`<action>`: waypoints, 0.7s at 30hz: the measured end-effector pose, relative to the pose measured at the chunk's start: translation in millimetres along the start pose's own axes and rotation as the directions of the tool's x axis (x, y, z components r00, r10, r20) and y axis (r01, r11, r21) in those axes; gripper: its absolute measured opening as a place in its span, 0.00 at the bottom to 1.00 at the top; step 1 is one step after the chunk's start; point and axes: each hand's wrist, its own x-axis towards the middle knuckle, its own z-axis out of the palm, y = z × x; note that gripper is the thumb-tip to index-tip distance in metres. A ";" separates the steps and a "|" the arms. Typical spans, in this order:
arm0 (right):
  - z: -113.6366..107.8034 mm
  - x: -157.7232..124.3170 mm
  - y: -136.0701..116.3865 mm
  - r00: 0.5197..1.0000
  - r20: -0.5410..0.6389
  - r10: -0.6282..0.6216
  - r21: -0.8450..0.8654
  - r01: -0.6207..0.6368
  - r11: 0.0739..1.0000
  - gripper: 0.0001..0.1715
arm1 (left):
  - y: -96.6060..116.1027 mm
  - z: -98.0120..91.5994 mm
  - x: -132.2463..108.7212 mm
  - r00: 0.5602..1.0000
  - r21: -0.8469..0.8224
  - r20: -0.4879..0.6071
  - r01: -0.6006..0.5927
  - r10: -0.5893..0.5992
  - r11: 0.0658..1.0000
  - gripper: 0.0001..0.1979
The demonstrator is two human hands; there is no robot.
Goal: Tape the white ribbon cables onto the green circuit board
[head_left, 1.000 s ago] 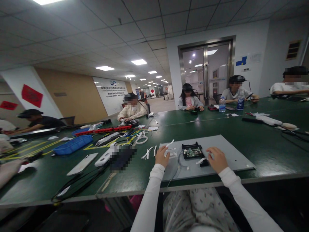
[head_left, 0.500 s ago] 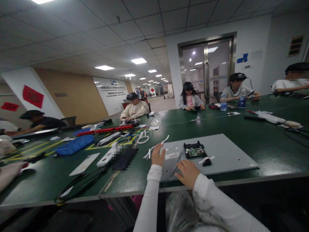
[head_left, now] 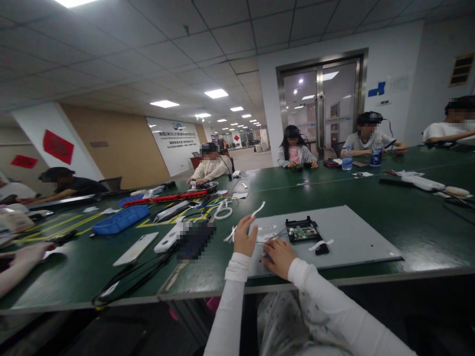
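Note:
A grey work mat [head_left: 352, 237] lies on the green table [head_left: 408, 222] in front of me. On it sits a small black open case with a green circuit board [head_left: 301, 230] inside. My left hand [head_left: 244, 238] pinches a white strip [head_left: 258, 209] that sticks up near the mat's left edge. My right hand [head_left: 277, 257] rests on the mat just beside the left hand, fingers curled round a thin grey wire [head_left: 272, 239]. A small black part with a white strip [head_left: 321, 246] lies to the right of the board.
Loose white strips [head_left: 230, 234], a white cable coil [head_left: 220, 212], a blue tray [head_left: 120, 220], a red power strip [head_left: 163, 199] and a phone [head_left: 135, 249] lie to the left. Several other people sit round the table; a co-worker's hand [head_left: 27, 252] rests at far left. Water bottles [head_left: 347, 158] stand at the back.
My right hand left the spot right of the circuit board and crossed left to the mat's near left part, next to my left hand. The left hand kept holding the white strip.

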 end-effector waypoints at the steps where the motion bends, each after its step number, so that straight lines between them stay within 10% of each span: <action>1: 1.4 0.3 1.3 1.000 0.001 -0.003 0.009 0.003 1.000 0.23 | 1.5 7.3 -0.6 1.000 0.011 0.021 -0.021 0.021 1.000 0.13; 7: 4.9 2.1 9.3 0.999 0.017 -0.035 0.073 0.033 0.997 0.18 | -12.5 45.0 -6.8 0.987 0.110 0.119 -0.125 0.112 0.986 0.13; 15: -1.5 -6.9 34.2 0.985 -0.153 0.081 0.348 -0.023 0.937 0.11 | -18.6 46.9 -14.7 0.975 0.152 0.172 -0.169 0.143 0.974 0.14; 21: -1.6 -14.2 52.4 0.828 -0.320 0.460 0.706 -0.116 0.699 0.17 | -3.5 39.8 -18.0 0.961 0.038 0.195 -0.209 0.198 0.977 0.14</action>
